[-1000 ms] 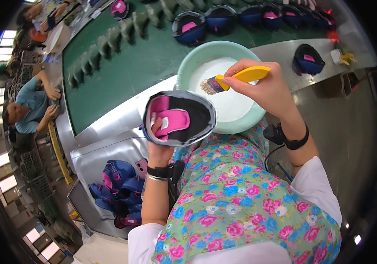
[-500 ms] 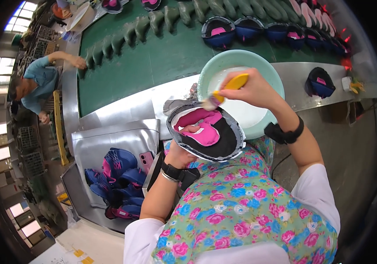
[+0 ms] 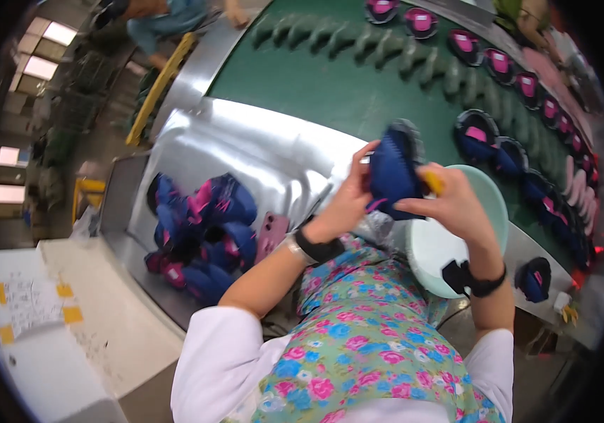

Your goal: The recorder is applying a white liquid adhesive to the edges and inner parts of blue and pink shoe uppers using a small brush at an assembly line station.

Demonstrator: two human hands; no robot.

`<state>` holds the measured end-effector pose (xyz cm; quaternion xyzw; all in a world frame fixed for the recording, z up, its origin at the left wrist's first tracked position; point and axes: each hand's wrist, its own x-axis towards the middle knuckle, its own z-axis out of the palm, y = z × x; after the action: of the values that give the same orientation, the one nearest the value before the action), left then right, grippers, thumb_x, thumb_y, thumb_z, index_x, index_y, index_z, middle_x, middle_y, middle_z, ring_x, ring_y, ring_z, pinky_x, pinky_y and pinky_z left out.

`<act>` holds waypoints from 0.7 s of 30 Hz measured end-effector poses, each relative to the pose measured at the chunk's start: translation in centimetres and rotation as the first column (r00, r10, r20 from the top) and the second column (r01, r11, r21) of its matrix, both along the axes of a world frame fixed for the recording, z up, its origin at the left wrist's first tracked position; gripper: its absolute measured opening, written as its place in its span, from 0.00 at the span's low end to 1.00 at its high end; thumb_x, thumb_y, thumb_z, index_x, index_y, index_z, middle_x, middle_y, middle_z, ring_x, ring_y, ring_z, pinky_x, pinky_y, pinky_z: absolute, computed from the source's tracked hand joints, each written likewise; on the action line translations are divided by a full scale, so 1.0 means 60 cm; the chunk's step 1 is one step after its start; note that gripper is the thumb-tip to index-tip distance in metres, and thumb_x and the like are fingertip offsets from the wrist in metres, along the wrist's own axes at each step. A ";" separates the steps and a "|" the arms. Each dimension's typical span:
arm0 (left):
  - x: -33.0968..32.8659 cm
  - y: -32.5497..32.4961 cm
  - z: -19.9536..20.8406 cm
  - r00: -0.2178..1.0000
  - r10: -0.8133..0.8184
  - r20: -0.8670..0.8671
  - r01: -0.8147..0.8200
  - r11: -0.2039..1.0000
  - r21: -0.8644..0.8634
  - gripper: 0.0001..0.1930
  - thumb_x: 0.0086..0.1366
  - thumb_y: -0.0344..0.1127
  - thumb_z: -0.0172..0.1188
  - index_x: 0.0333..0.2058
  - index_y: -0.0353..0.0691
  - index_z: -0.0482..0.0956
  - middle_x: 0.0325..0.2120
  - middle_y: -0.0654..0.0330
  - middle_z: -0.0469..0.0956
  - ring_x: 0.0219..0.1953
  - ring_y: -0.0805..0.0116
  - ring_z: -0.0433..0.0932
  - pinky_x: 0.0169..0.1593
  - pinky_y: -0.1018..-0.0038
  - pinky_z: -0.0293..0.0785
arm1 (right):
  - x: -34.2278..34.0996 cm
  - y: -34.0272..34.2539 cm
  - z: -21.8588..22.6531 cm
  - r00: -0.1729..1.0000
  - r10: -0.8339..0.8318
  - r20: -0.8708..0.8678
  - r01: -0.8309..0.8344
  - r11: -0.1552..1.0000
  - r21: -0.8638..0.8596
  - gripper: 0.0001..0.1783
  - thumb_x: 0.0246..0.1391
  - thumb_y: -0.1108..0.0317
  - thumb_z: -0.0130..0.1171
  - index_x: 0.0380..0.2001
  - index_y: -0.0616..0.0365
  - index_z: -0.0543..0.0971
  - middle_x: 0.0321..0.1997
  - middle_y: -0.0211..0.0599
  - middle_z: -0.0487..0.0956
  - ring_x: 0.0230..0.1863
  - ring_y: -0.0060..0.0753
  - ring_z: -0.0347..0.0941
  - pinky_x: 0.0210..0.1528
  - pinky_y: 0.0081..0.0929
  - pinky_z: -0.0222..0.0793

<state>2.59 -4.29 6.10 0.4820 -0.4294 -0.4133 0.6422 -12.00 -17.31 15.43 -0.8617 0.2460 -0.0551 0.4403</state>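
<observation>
The navy shoe upper [image 3: 395, 173] is grasped by the left hand [image 3: 350, 201], its fingers wrapped around one side, and is held up just left of the mint-green basin [image 3: 491, 204]. The yellow-handled brush [image 3: 432, 182] is gripped in the right hand [image 3: 457, 208], close against the upper; whether the upper is also touched by that thumb cannot be told. The bristles are hidden, so it cannot be seen whether they are loaded.

Should the brush be wet, white liquid [image 3: 434, 247] could be smeared on the upper's navy outside, since brush and upper are crowded together. If the left hand's hold were loosened, the upper could be dropped into or beside the basin. The black wrist device [image 3: 482, 280] is seen across the basin's near right side; its height is unclear, but it could be wetted if the forearm were lowered.

Left of the basin, a pink phone [image 3: 271, 233] and a pile of shoe uppers [image 3: 203, 243] are laid on the metal tabletop [image 3: 196, 151], where both could be spotted by drips from a brush carried that way. Right of the basin, a single shoe upper [image 3: 533, 279] could be knocked by a wide elbow.
</observation>
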 end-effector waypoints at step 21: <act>0.471 0.333 -0.203 0.753 0.375 0.541 -0.657 0.377 0.652 0.21 0.63 0.49 0.53 0.44 0.34 0.74 0.37 0.53 0.79 0.44 0.56 0.77 0.46 0.70 0.71 | 0.084 -0.162 -0.228 0.989 -0.148 -0.031 0.118 0.885 -0.450 0.19 0.39 0.69 0.65 0.40 0.49 0.80 0.42 0.32 0.78 0.45 0.39 0.71 0.42 0.35 0.73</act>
<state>30.85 15.69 -6.11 0.8875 -0.1063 -0.2572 0.3672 -6.97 -27.01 1.75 -0.9221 0.2993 -0.1124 0.2179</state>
